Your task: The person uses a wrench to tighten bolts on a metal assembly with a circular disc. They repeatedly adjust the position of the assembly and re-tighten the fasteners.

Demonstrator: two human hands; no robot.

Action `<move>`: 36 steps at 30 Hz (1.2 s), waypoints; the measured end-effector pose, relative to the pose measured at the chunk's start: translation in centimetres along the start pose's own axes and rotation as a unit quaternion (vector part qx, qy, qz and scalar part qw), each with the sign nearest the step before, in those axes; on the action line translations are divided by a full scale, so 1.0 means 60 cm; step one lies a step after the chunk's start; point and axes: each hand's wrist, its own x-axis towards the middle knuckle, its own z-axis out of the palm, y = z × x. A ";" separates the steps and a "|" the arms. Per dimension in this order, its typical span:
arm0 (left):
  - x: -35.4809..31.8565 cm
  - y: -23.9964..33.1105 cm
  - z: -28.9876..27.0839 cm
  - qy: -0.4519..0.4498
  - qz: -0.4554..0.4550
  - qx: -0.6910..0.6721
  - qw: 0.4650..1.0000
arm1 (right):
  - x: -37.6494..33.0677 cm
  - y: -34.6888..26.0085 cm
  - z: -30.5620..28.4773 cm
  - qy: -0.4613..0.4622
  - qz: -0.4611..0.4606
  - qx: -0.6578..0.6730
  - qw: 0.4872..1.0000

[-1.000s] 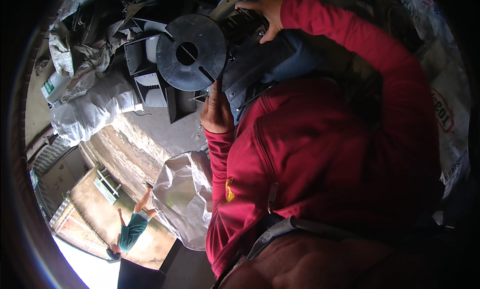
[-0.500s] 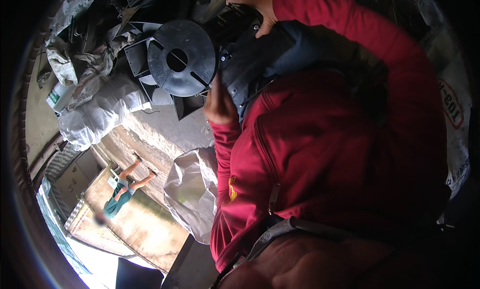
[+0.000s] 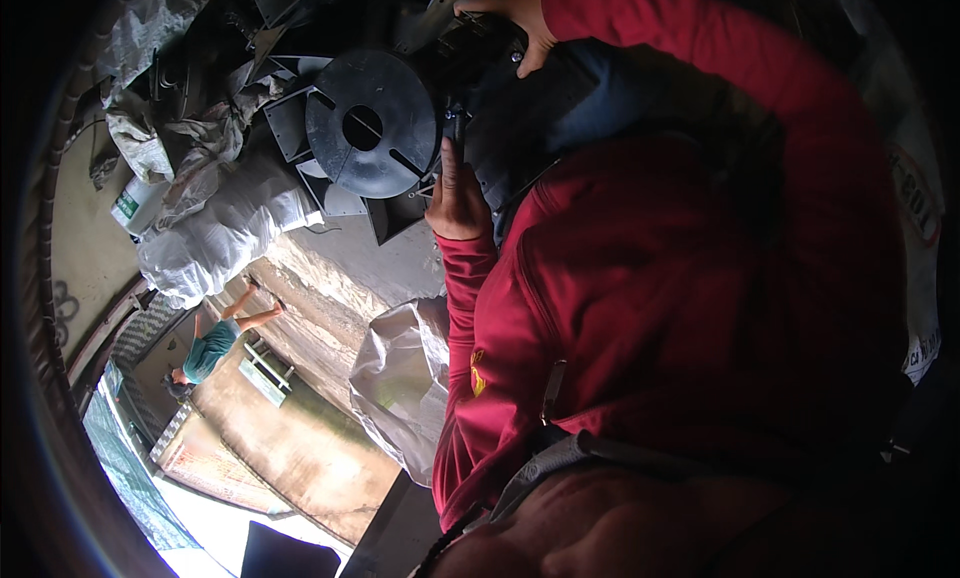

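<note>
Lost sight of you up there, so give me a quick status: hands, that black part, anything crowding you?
Left hand on the dark housing's edge beside the black slotted disc. Right hand gripping the housing's top. White sacks piled left.

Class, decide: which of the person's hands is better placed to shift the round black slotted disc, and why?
Left. The left hand rests at the edge of the round black disc; the right hand is farther away, on other dark parts.

The right hand (image 3: 510, 13) is cut off at the top edge; the left hand (image 3: 455, 193) has its fingertips hidden behind the black slotted disc (image 3: 372, 123), whose grip cannot be judged
</note>
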 end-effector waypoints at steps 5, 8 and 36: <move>0.031 0.024 -0.040 -0.007 -0.056 -0.086 0.995 | 0.000 0.015 0.022 0.029 -0.015 0.004 0.999; 0.035 0.014 -0.042 -0.005 -0.101 -0.077 0.992 | -0.005 0.011 0.009 0.011 -0.010 0.011 1.000; 0.032 -0.030 0.075 0.069 0.011 0.047 0.996 | -0.001 0.015 0.022 0.041 -0.023 0.033 0.998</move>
